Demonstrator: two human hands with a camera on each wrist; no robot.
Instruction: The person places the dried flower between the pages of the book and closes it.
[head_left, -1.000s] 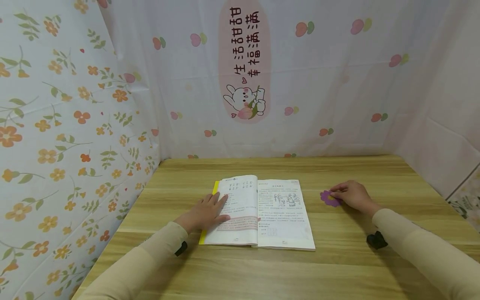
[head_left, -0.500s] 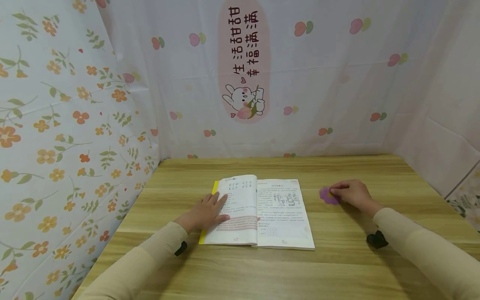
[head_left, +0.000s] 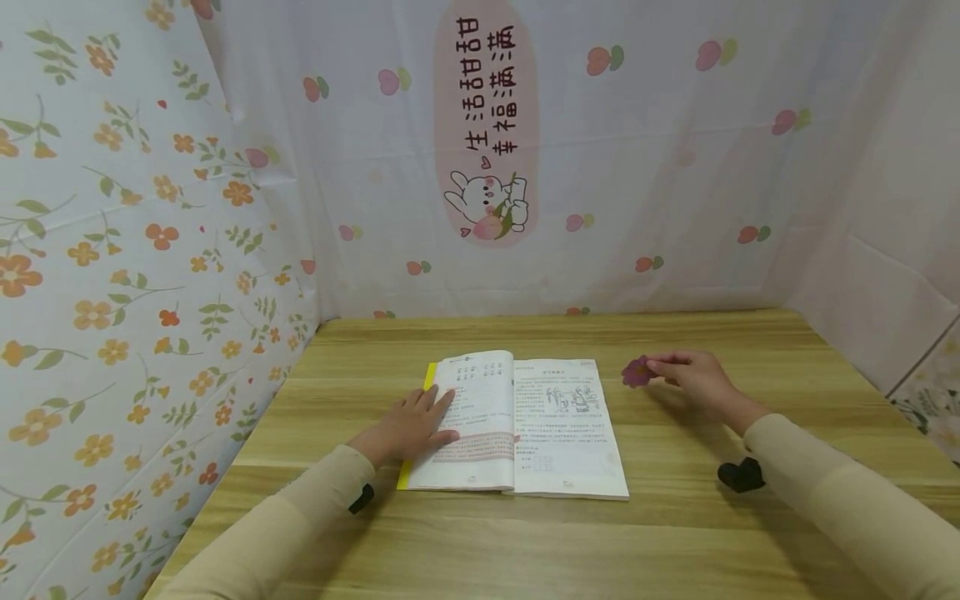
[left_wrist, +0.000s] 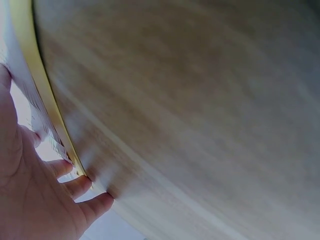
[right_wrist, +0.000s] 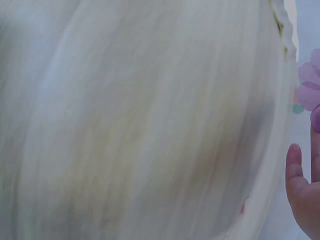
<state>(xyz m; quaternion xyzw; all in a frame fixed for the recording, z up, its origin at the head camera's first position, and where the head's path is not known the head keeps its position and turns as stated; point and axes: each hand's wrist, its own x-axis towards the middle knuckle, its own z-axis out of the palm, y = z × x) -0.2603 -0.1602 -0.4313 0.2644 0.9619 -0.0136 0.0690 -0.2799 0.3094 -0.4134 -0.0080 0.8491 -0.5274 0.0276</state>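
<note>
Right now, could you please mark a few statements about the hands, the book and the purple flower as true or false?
1. The left hand rests flat on the open book. True.
2. The right hand lies palm-up and holds nothing. False: it pinches the purple flower.
3. The purple flower lies on the book's right page. False: it is beside the book, off to its right.
4. The book lies on a wooden table. True.
5. The book is closed. False: it lies open.

Open book (head_left: 517, 425) on table (head_left: 675, 533), left hand (head_left: 408, 427) on its left page, flower (head_left: 637, 372) right of book
</note>
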